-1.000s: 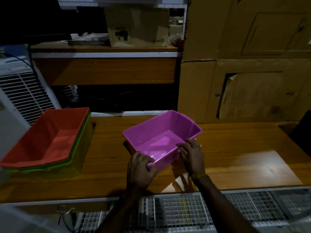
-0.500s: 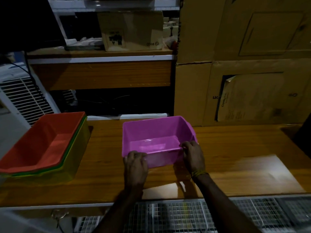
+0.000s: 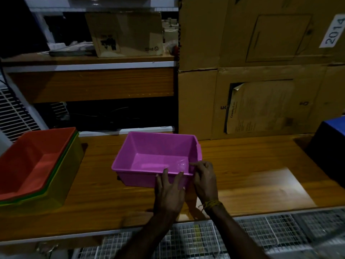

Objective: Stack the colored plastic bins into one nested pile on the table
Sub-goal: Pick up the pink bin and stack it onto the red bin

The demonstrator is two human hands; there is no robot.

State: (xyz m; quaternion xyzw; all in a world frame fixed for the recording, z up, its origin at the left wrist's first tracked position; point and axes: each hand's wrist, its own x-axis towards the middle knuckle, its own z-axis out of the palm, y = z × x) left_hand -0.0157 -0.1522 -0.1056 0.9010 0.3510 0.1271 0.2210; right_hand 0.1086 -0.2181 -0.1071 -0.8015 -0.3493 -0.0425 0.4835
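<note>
The open-topped magenta plastic bin [image 3: 158, 158] sits flat on the brown wood-grain table [image 3: 242, 165], near the front edge and roughly in the middle, well apart from the pile on the left. Both hands meet at its near right corner. The right hand [image 3: 204, 179] pinches the rim there, thumb and fingertips closed on the thin lip where the near wall meets the right wall. The left hand [image 3: 169, 189] lies flat and open against the outside of the near wall, fingers spread and pointing up to the rim; it presses rather than grips. That pairing looks like a way to steady and steer the bin — one hand holding the edge, the other bracing the wall.

The bin is smooth, glossy moulded plastic with walls that taper inward to a smaller floor, and a small lip juts from its right side. The taper is what should let it drop into another of its kind.

On the far left stands the nested pile [image 3: 39, 169]: an orange-red plastic bin [image 3: 31, 161] seated inside, a thin green rim showing beneath it, and a yellow-green outer bin under both. Its mouth is open and unobstructed, so the magenta bin likely goes there next. At the right edge a dark blue box-like thing [image 3: 330, 144] shows — too cut off to identify.
</note>
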